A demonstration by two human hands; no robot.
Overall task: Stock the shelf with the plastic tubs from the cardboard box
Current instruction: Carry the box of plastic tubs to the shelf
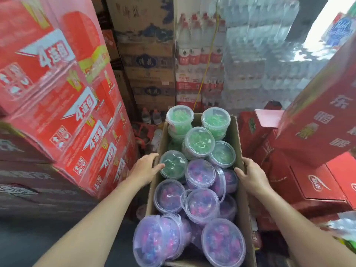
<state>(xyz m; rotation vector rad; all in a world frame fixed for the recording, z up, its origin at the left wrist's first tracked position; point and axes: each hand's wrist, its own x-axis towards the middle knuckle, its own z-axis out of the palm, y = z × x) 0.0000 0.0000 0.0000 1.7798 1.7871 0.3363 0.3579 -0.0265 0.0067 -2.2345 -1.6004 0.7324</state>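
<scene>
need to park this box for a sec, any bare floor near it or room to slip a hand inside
Little. The only bare patch is dark floor at lower left, bordered by the stacked red cartons and the open brown cardboard box. Red cartons crowd the right side. Inside, the green-filled and purple-filled clear plastic tubs pack tightly; the hands grip its side walls.

left arm: bare from the frame edge down to the wrist, no sleeve showing
right arm: bare likewise, no sleeve showing
left hand: ungloved, no ring or watch visible
right hand: ungloved, no ring or watch visible
</scene>
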